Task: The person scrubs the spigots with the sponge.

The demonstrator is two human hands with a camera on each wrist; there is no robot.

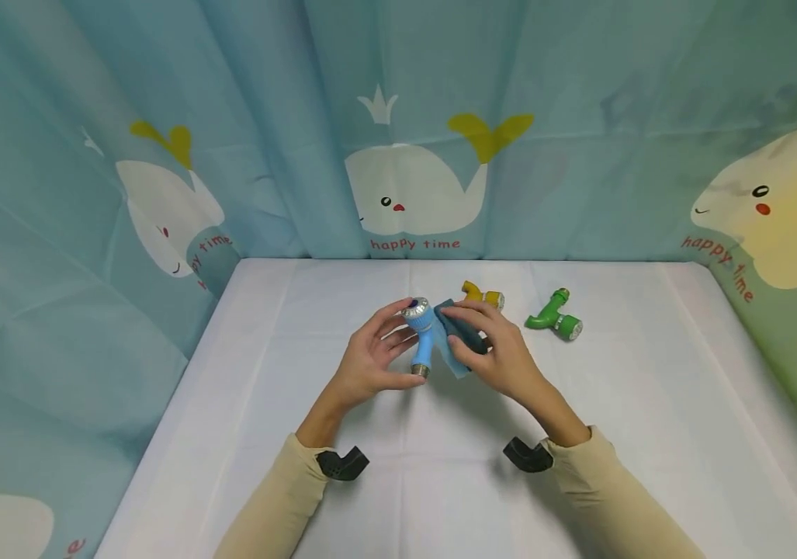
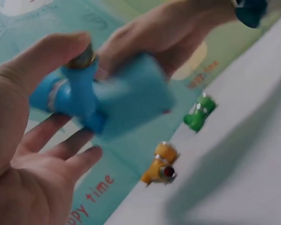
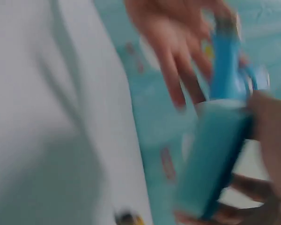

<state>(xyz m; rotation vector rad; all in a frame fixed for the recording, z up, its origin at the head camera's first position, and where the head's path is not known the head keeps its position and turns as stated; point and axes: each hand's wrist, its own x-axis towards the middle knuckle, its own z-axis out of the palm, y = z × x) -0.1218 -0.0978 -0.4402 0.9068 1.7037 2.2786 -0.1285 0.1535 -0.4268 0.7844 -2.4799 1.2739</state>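
My left hand (image 1: 369, 360) holds a light-blue faucet (image 1: 424, 345) above the white table, thumb at its threaded metal end and fingers by its silver-faced knob. In the left wrist view the thumb (image 2: 61, 49) presses on the threads. My right hand (image 1: 507, 353) grips a folded blue cloth (image 1: 466, 332), fingers on one side and thumb on the other. The cloth lies right up against the faucet's body in the left wrist view, where it is blurred. The faucet's spout is largely hidden behind the cloth.
Behind my right hand a yellow faucet (image 1: 493, 299) lies on the white table (image 1: 286, 310). Farther right is a green faucet (image 1: 549, 316). A blue curtain (image 1: 265, 155) with whale prints hangs along the back and left edges.
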